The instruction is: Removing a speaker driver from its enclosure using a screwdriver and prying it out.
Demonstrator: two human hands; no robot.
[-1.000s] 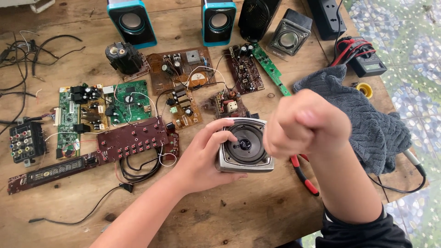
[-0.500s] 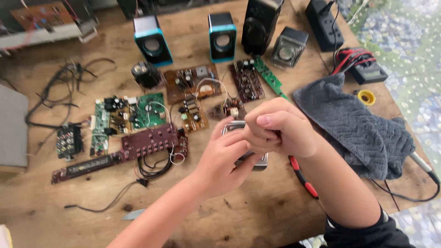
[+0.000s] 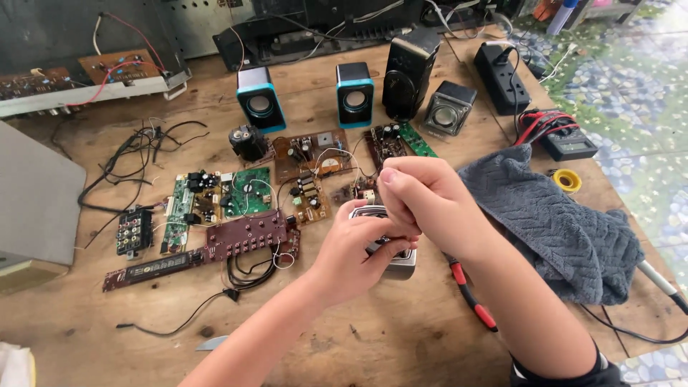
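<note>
Both hands now sit closer together than a second ago, right fist lowered over the speaker so its cone no longer shows. Left hand (image 3: 358,251) cups the small silver speaker (image 3: 398,266) from its left side, fingers curled shut around the frame, holding it just above the counter (image 3: 344,337). Right hand (image 3: 423,197) hovers directly over the speaker, fingers pinched together; what they pinch cannot be told. Red-handled tool (image 3: 469,299) lies just right; grey towel (image 3: 559,222) beyond.

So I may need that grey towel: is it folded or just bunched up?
Bunched up: the grey towel lies in a rumpled heap on the wooden table.
</note>
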